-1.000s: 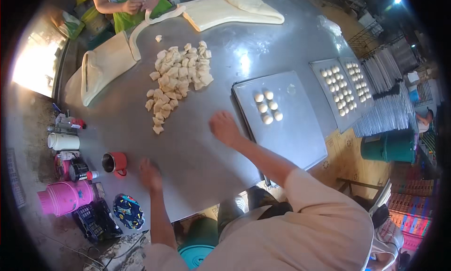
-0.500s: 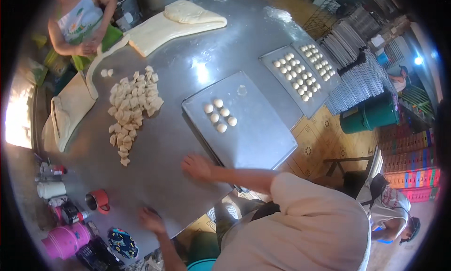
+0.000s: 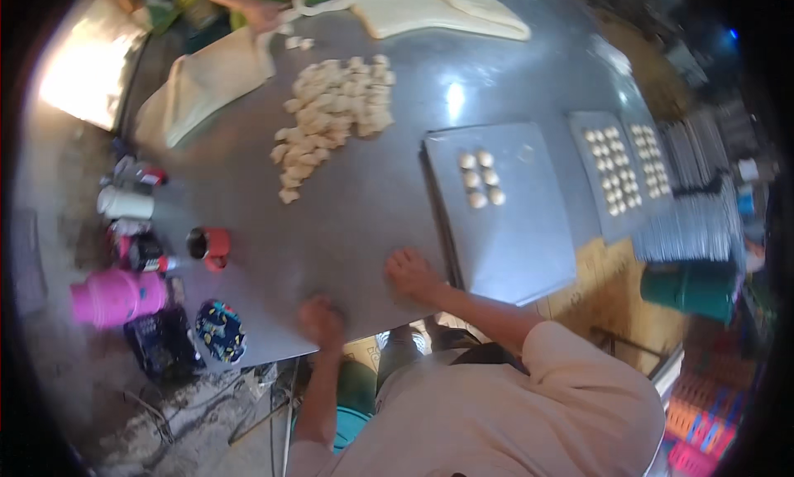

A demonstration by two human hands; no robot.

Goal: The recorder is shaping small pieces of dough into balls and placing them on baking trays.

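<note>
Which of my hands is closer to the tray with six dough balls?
Right. Your right hand is just left of the tray; your left hand sits farther left.

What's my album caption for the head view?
Left hand and right hand at table, dough lumps beyond, six balls on tray.

Bright opening (image 3: pixel 89 76) at far left, blown white; glare streak (image 3: pixel 455 102) on the metal table (image 3: pixel 347 237). My left hand (image 3: pixel 322 318) blurs. Edges bend into black.

A glaring white opening (image 3: pixel 89 76) (almost featureless) stands beside the grey wall (image 3: pixel 62 200); yellowish floor (image 3: pixel 606 285) shows at right.
</note>
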